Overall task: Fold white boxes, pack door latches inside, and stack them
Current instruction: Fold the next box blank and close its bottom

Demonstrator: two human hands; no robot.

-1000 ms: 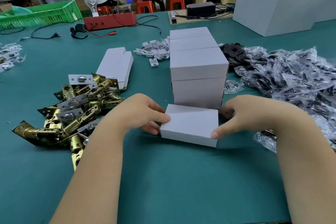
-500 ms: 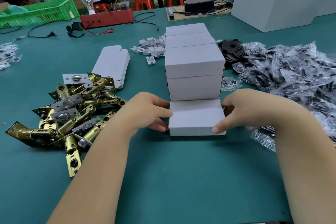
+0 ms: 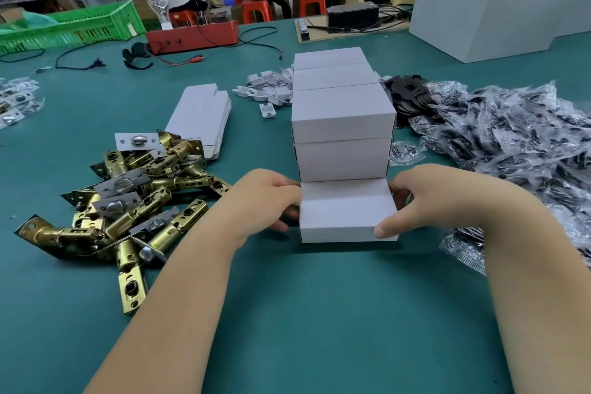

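A closed small white box lies on the green table, pushed against the front of a stack of white boxes. My left hand grips its left end, and my right hand grips its right end with the thumb on the front face. A pile of brass door latches lies to the left. Behind the latches rests a bundle of flat unfolded white boxes.
Bagged black parts cover the table on the right. Small white plastic pieces lie behind the stack. A red device, cables, a green basket and a large white carton stand at the back. Two people sit beyond.
Both hands turned the small box square and slid it forward against the base of the stack. My view has shifted slightly nearer.
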